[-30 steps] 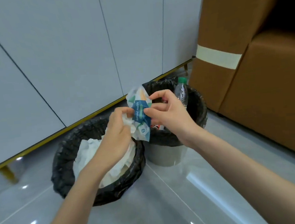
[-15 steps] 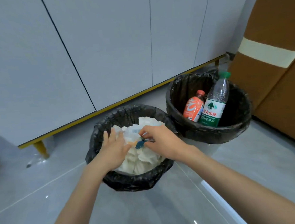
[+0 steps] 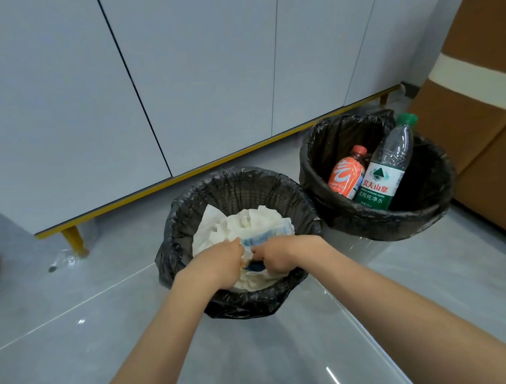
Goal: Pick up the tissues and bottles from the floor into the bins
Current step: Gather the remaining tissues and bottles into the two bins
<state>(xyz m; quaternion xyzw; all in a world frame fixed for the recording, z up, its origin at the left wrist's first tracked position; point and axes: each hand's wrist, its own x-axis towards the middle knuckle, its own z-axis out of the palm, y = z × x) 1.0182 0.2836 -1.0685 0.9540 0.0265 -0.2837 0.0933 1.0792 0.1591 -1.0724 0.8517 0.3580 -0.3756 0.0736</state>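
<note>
Two bins with black liners stand on the grey floor. The left bin (image 3: 183, 209) holds a heap of white tissues (image 3: 233, 226). Both my hands are down inside it, over the tissues. My left hand (image 3: 218, 264) and my right hand (image 3: 278, 255) have their fingers curled on a white and blue tissue packet (image 3: 264, 239) that lies between them on the heap. The right bin (image 3: 428, 208) holds an orange drink bottle (image 3: 347, 178) and a clear water bottle (image 3: 389, 169) with a green cap, both leaning upright.
A white panelled cabinet (image 3: 206, 74) on yellow legs runs behind the bins. A brown sofa (image 3: 480, 98) with a cream stripe stands at the right, close to the right bin. Glossy grey floor tiles (image 3: 76, 342) spread in front.
Both hands have carried the tissue packet from above the bins down into the left bin, onto the tissues. The view has shifted so that both bins show fully.
</note>
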